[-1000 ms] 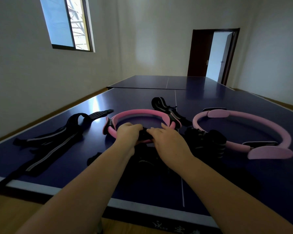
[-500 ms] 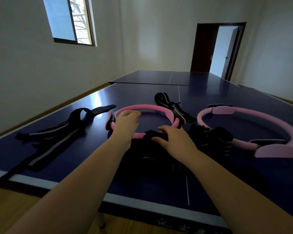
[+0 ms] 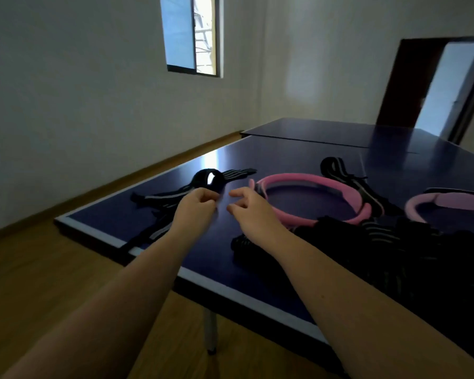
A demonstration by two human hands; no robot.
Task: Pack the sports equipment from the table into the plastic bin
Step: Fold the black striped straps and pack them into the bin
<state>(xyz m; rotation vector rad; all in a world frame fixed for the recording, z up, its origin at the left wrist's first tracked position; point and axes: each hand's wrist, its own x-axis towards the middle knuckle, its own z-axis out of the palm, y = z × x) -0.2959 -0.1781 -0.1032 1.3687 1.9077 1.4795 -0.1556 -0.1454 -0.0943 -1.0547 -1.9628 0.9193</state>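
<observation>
**Both hands empty above the table, gear spread around them**

The sports gear lies on the blue table [image 3: 285, 272]; the plastic bin does not show in this view. A long black strap [image 3: 175, 198] with pale stripes stretches across the near left corner, with a loop standing up at its far end. The left hand [image 3: 195, 212] is over this strap, fingers curled loosely inward; whether it touches the strap cannot be told, and nothing is clearly gripped. The right hand [image 3: 251, 212] hovers just beside the left, apart from it, half open with the fingers bent and the thumb forward, holding nothing.

Just right of the right hand lies a pink ring [image 3: 312, 199], flat on the table, with dark pads on its sides. Behind it, further along the table, is a second black strap [image 3: 340, 170] in a folded heap. A second pink ring [image 3: 446, 202], paler, lies at the right edge of the view, only partly seen. In front of the two rings sits a dark pile of straps [image 3: 394, 247], too shadowed to tell apart, reaching towards the right forearm.

Beyond the table are a wooden floor [image 3: 52, 269], pale walls, a window [image 3: 192, 34] high on the left and an open door [image 3: 443, 88] at the far right.
</observation>
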